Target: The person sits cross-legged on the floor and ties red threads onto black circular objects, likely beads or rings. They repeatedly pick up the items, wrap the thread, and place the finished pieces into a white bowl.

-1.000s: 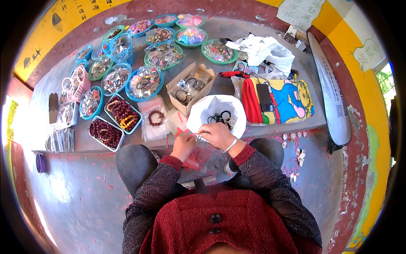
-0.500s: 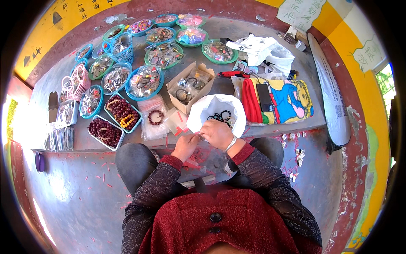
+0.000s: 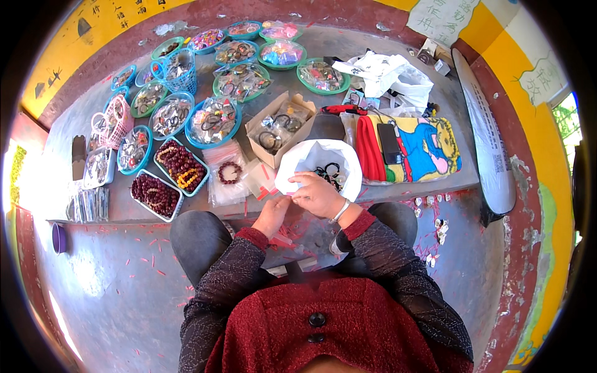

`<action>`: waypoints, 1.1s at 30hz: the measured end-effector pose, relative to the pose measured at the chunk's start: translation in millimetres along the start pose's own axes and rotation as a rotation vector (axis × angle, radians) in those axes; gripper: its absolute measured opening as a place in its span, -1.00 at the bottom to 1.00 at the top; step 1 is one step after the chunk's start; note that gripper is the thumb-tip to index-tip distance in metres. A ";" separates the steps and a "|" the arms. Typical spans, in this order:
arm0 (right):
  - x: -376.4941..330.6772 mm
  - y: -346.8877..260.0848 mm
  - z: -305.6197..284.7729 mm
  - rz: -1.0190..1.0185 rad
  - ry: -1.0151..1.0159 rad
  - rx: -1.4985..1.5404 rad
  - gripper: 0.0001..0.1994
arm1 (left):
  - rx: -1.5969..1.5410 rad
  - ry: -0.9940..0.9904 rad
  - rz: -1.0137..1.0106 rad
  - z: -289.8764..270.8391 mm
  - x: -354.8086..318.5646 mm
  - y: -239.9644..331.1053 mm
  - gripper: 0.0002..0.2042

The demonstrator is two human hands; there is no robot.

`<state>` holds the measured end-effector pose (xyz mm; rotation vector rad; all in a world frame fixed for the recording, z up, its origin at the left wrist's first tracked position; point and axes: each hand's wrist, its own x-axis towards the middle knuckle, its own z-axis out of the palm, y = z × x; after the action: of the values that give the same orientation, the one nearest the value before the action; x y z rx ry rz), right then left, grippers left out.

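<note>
My left hand and my right hand meet just in front of a white bag that holds dark bracelets. The fingers of both hands pinch a small clear plastic sleeve between them; what is in it is too small to tell. A pale bangle circles my right wrist. More clear sleeves lie on my lap under the hands. A dark red bead bracelet on clear packets lies to the left of the hands.
Several round trays of bracelets cover the grey ledge, with an open cardboard box, two rectangular trays of red beads, a pink basket, a colourful cloth with a dark phone, and white bags.
My hands stay in the same place by the white bag; only the fingers shift slightly on the small sleeve.
</note>
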<state>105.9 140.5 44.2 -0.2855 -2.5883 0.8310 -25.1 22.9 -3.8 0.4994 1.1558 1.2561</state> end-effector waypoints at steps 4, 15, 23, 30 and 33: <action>5.6 -4.7 -16.7 0.103 0.119 0.149 -0.71 | -0.215 0.024 -0.005 -4.4 -0.6 5.9 -0.72; 1.1 -1.0 -21.0 0.436 0.014 0.309 -0.77 | -0.174 -0.020 -0.001 -0.4 -3.6 11.7 -0.71; 6.4 -10.2 -18.3 0.257 0.176 0.124 -0.82 | -0.184 -0.053 -0.030 -2.6 -3.4 12.3 -0.69; 4.7 -7.1 -19.0 0.278 0.111 0.116 -0.81 | 0.039 -0.087 0.015 -0.3 -4.9 10.1 -0.66; 3.3 -6.8 -20.1 0.273 0.086 0.069 -0.86 | 0.157 -0.105 0.047 2.3 -6.9 12.5 -0.65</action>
<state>111.2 146.4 64.1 -0.6510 -2.4676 0.9757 -28.2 21.0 10.2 0.7050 1.1650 1.1701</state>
